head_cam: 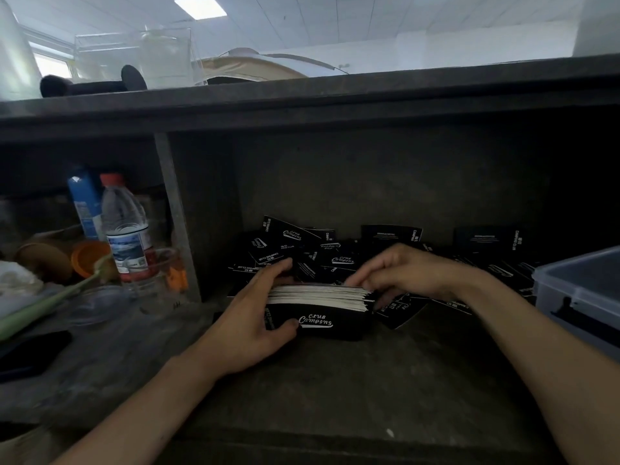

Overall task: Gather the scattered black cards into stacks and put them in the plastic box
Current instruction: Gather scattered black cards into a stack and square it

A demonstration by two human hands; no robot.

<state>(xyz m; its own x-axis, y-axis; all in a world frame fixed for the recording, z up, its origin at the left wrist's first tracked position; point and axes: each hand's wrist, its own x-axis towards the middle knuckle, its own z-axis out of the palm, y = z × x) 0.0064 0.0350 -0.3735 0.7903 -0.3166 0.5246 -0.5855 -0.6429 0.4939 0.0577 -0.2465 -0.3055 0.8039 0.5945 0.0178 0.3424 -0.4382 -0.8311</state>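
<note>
Head view: the left hand [255, 317] grips the left end of a stack of black cards [318, 303], thumb on its printed front. The right hand [409, 273] curls its fingers over the right end. Loose cards [302, 250] lie scattered just behind on the dark shelf [335, 380], with the plastic box [580, 290] to the right.

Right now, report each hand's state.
Left hand: grips the card stack at its left end.
Right hand: fingers curled onto the card stack's right end, thumb hidden.
</note>
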